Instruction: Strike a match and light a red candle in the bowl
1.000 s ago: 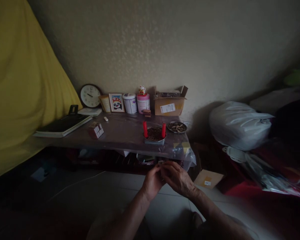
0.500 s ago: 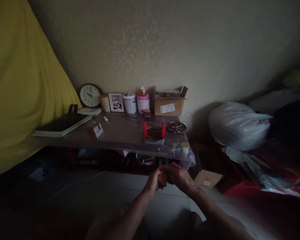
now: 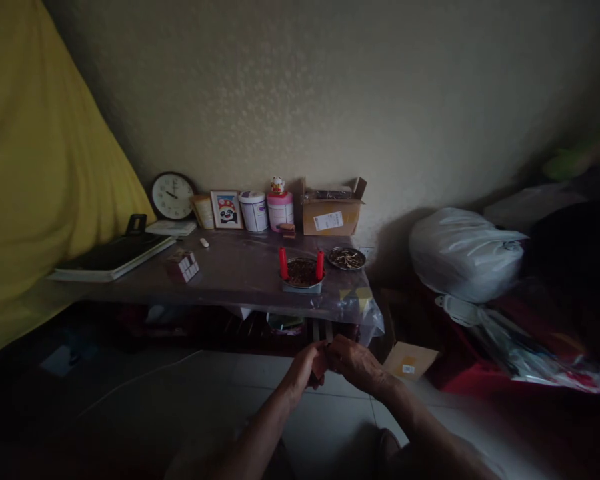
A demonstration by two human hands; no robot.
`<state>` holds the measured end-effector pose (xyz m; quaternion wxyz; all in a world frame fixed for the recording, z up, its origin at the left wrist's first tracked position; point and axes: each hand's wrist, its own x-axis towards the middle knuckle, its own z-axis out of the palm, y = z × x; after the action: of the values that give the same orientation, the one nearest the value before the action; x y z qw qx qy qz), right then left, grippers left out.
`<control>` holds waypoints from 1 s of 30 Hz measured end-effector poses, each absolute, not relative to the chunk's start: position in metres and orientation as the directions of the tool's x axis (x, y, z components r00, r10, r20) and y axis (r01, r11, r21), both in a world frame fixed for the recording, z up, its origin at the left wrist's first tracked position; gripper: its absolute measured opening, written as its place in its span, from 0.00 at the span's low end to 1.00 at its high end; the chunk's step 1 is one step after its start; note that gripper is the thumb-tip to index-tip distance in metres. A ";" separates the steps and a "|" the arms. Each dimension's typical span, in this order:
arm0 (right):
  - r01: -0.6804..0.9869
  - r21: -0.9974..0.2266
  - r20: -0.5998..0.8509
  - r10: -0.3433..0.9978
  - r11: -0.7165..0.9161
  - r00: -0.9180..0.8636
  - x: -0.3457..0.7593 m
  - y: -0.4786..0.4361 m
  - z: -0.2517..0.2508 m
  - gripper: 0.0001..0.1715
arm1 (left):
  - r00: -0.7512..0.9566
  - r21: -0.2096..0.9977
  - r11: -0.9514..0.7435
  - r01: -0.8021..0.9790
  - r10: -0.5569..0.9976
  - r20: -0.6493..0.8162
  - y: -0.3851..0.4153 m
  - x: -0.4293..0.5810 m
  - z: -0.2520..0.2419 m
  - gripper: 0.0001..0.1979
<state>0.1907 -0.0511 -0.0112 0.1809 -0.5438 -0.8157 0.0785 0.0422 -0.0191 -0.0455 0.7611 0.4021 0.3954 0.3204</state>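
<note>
Left hand (image 3: 304,368) and right hand (image 3: 356,363) meet fingertip to fingertip straight below the candle dish (image 3: 301,275), just off the front edge of the desk (image 3: 230,277), over the floor (image 3: 330,427). Grip on both is narrow, fingers curled in tight, but it's too dark to tell if anything sits between them. Just right of the candle dish is a small metal plate (image 3: 347,259), behind it a cardboard box (image 3: 331,215), well left of it a clock (image 3: 172,196)
</note>
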 end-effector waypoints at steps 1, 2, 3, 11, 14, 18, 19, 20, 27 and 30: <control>0.863 -0.322 0.201 0.919 0.389 -0.339 0.190 -0.052 -0.010 0.11 | 0.486 0.871 0.463 -0.165 0.807 -0.336 -0.019 0.042 -0.046 0.23; 0.869 -0.315 0.194 0.922 0.381 -0.334 0.190 -0.052 -0.009 0.11 | 0.491 0.876 0.454 -0.162 0.808 -0.327 -0.020 0.041 -0.046 0.23; 0.874 -0.306 0.191 0.924 0.377 -0.332 0.189 -0.052 -0.009 0.10 | 0.496 0.881 0.445 -0.160 0.808 -0.318 -0.021 0.041 -0.045 0.22; 0.882 -0.258 0.224 0.912 0.395 -0.343 0.189 -0.052 -0.012 0.07 | 0.549 0.895 0.421 -0.148 0.788 -0.280 -0.022 0.041 -0.041 0.17; 0.876 -0.271 0.228 0.911 0.399 -0.344 0.190 -0.051 -0.013 0.06 | 0.554 0.903 0.411 -0.124 0.784 -0.281 -0.022 0.040 -0.039 0.17; 0.858 -0.319 0.193 0.913 0.404 -0.358 0.191 -0.052 -0.009 0.07 | 0.537 0.918 0.388 -0.083 0.793 -0.287 -0.024 0.039 -0.035 0.17; 0.857 -0.329 0.176 0.918 0.396 -0.357 0.192 -0.052 -0.007 0.08 | 0.535 0.922 0.382 -0.070 0.794 -0.288 -0.024 0.040 -0.034 0.17; 0.858 -0.337 0.161 0.922 0.387 -0.353 0.192 -0.053 -0.006 0.08 | 0.535 0.925 0.375 -0.057 0.794 -0.289 -0.024 0.040 -0.033 0.17; 0.858 -0.305 0.173 0.910 0.414 -0.377 0.191 -0.055 -0.004 0.08 | 0.549 0.947 0.322 -0.013 0.794 -0.263 -0.025 0.041 -0.033 0.16; 0.868 -0.252 0.197 0.901 0.427 -0.386 0.190 -0.055 -0.005 0.07 | 0.549 0.950 0.312 -0.002 0.794 -0.259 -0.025 0.040 -0.033 0.16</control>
<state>0.1898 -0.0554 -0.0047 0.1530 -0.5325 -0.8308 0.0536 0.0403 -0.0248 -0.0333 0.7130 0.5160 0.3839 0.2793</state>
